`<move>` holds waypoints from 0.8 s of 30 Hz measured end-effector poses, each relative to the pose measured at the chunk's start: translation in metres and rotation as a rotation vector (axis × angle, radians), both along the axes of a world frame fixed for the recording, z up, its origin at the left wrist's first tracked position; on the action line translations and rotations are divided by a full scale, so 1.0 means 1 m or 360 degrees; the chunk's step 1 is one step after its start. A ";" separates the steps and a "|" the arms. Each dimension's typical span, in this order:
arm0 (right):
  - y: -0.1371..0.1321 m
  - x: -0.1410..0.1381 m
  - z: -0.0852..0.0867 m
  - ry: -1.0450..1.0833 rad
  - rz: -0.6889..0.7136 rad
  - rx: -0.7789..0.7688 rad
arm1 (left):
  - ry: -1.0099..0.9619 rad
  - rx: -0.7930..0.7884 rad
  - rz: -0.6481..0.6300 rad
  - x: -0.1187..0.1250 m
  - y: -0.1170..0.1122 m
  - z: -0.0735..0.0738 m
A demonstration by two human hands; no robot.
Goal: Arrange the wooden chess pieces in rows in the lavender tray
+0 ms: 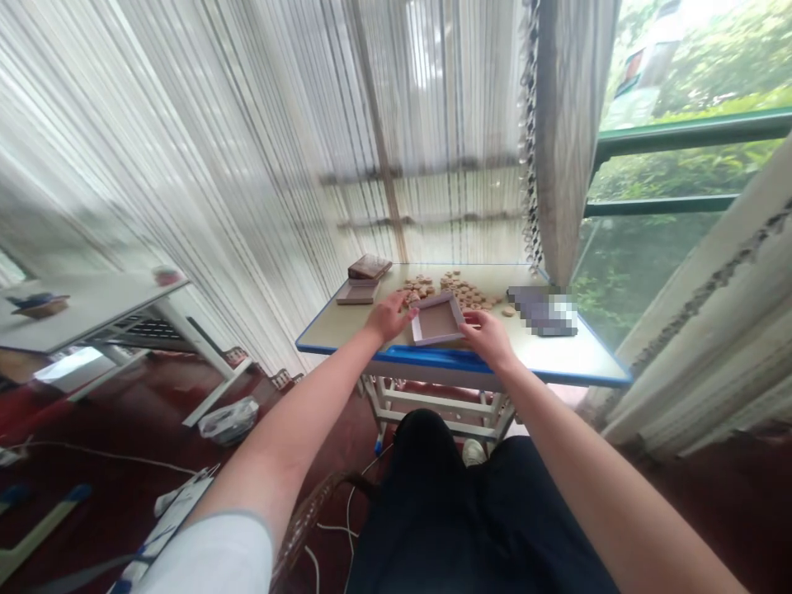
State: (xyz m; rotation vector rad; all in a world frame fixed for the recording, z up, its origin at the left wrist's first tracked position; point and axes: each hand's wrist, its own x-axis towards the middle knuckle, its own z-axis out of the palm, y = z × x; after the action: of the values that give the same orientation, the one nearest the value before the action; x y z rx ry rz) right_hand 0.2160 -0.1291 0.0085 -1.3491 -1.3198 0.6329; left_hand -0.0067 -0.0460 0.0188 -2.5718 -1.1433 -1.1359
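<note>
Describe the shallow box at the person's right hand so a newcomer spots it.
Start at the pale, blue-edged tabletop. Near its front edge, beside the small tan discs, the person's right hand grips the right side of a shallow, square, pale-walled box with a brownish floor. That grip sets it apart from the shallow brownish-pink box at the back left.

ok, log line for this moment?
left hand: at wooden pieces, thumb by open box | right hand: holding open box, right side | wooden pieces: loose on table | shallow tray: table's left
</note>
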 end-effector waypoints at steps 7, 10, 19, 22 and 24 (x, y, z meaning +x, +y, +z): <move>-0.031 0.031 0.008 -0.0590 -0.0085 -0.0104 | 0.0079 -0.0050 -0.0177 0.046 -0.016 -0.004; -0.034 0.047 0.013 -0.0866 -0.0011 -0.0164 | 0.0117 -0.0153 -0.0203 0.052 -0.020 -0.002; 0.026 0.080 0.024 -0.1237 0.0188 0.0043 | 0.0214 -0.0237 -0.0274 0.061 -0.017 0.008; 0.054 0.070 0.029 -0.1242 0.0288 0.0101 | 0.0315 -0.0233 -0.0242 0.059 -0.006 0.011; 0.070 0.064 0.032 -0.1261 0.0318 0.0121 | 0.0329 -0.0226 -0.0215 0.058 0.004 0.014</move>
State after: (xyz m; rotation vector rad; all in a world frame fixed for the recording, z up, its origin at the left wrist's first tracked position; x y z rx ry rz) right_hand 0.2795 -0.0595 0.0400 -1.4748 -2.1040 0.1556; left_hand 0.0514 -0.0418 0.0329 -2.8321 -1.0523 -0.8124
